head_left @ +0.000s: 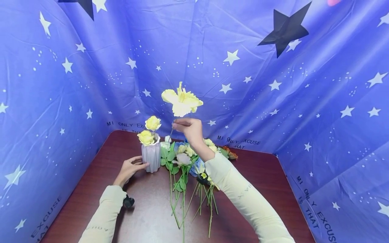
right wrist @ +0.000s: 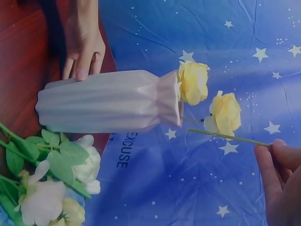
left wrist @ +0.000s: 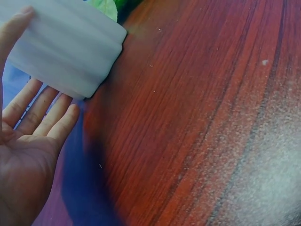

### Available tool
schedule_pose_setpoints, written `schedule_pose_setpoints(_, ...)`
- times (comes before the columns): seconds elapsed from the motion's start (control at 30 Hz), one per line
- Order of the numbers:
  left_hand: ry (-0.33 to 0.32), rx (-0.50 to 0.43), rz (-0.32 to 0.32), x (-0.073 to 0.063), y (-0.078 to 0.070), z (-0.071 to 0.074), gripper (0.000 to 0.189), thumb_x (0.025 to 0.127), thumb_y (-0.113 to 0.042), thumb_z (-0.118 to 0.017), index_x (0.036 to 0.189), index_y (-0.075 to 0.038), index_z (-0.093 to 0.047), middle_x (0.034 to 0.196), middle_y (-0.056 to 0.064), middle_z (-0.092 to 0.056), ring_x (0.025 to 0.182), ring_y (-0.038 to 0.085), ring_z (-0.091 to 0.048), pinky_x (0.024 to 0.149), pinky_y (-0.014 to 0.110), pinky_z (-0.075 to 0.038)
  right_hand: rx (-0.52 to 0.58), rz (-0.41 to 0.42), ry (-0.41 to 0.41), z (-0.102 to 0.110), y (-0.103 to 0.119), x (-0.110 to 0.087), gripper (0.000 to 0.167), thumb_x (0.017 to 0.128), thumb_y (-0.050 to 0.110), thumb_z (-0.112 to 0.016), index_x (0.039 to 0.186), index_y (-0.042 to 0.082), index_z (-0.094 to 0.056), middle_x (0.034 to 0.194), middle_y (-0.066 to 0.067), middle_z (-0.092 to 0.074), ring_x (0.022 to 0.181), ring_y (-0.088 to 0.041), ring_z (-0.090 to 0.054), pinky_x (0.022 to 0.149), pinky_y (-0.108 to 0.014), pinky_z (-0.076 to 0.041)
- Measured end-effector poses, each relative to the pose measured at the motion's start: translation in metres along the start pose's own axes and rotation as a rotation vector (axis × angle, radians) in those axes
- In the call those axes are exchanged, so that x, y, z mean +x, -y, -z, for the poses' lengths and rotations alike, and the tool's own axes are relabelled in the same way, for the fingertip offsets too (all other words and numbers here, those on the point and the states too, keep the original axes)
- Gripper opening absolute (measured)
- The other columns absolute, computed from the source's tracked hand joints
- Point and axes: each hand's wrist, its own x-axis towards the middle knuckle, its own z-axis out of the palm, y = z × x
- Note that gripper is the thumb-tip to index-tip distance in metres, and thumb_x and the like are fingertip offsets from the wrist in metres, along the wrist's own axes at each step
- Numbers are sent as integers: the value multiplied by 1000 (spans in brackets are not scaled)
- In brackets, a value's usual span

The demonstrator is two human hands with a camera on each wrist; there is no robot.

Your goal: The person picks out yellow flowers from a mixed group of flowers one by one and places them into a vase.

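Note:
A pale grey, pleated vase stands upright on the table with two yellow roses in its mouth. My left hand holds the vase low on its side, the thumb in front and the fingers on the far side. Above and to the right, my right hand pinches the stem of a large yellow flower between thumb and fingertips. In the right wrist view the held stem points toward the vase mouth, its tip apart from the rim, beside the upper rose.
Right of the vase lies a heap of artificial flowers, with white roses, blue blooms and an orange flower. Their green stems stretch toward the table's front. A blue star-printed cloth surrounds the brown table.

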Motion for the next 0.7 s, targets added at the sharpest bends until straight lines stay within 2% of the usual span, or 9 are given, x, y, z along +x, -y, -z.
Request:
schedule_pose_setpoints(0.13,-12,0,8,-1,0,-1,67,85,-17,-84,140,7,-54,137,29,-60,127,32,-61,88,10,-50,29,27,9,-8,-1,2,20,86,-3,-77,105,-8,-75,101,-25,-75,80,-20,-77,85,-40,-63)
schedule_pose_setpoints(0.37,-21,29,36,0,4,-2,67,84,-22,-85,138,5,-56,135,27,-63,124,28,-64,87,11,-49,77,35,16,-18,-6,1,18,88,0,-77,104,-9,-75,101,-24,-76,79,-16,-77,82,-33,-64)
schedule_pose_setpoints(0.6,-30,-5,25,2,6,-3,61,83,-17,-85,133,4,-57,132,25,-65,106,8,-67,87,15,-53,127,59,19,-26,-13,3,20,87,-2,-77,104,-12,-74,102,-26,-75,78,-15,-77,83,-32,-63)
schedule_pose_setpoints(0.7,-32,-3,25,3,6,-3,60,83,-18,-86,132,4,-57,130,23,-65,102,5,-66,85,15,-53,148,59,10,-29,-15,4,20,86,-4,-77,104,-14,-73,104,-27,-74,79,-16,-77,83,-32,-63)
